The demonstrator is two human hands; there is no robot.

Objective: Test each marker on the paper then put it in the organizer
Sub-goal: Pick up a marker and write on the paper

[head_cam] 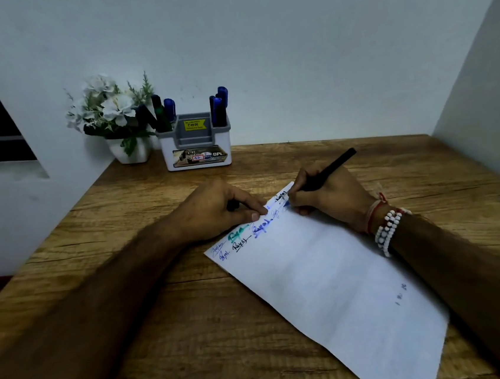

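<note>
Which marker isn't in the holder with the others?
The black marker in the right hand, its tip down on the paper. All the other markers stand upright in the organizer at the back of the table.

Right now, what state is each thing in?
Marker: uncapped, in the right hand, tip on the paper.
Paper: flat on the table, scribbled along its top edge, pinned by the left hand.
Cap: apparently in the left hand.
Organizer: upright, markers in both side slots.
</note>
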